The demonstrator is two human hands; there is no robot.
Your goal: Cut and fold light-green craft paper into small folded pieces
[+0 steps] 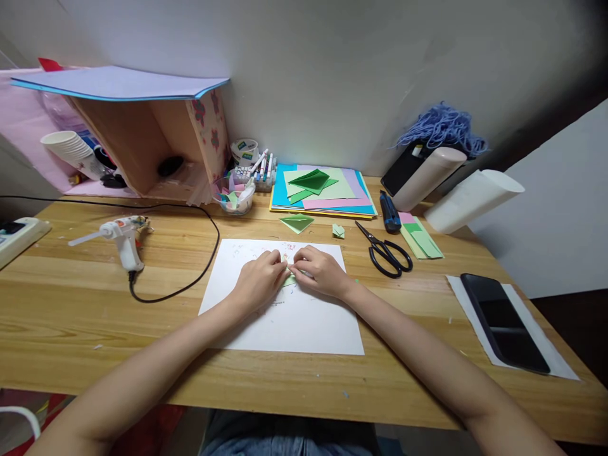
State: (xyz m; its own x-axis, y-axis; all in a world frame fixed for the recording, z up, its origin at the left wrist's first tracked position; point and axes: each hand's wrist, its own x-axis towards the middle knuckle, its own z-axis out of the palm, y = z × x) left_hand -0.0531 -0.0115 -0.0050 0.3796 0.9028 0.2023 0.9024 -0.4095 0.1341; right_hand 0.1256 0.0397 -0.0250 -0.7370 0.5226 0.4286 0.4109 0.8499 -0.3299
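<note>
My left hand [261, 277] and my right hand [319, 272] meet over a white sheet of paper [247, 329]. Between their fingertips is a small piece of light green paper [289, 280], mostly covered by the fingers. Both hands are closed in a pinch on it. Small coloured marks dot the white sheet. Just beyond the hands lie a folded green paper [297, 222] and a small folded pale green piece [338, 231]. Black-handled scissors [386, 250] rest to the right of the sheet.
A glue gun [124, 244] with a black cord stands at left, near a cardboard box [209, 136]. Behind are a tub of scraps [235, 197], markers [263, 166] and stacked coloured paper [327, 204]. At right are a utility knife [390, 213], paper rolls [468, 202] and a phone [503, 323].
</note>
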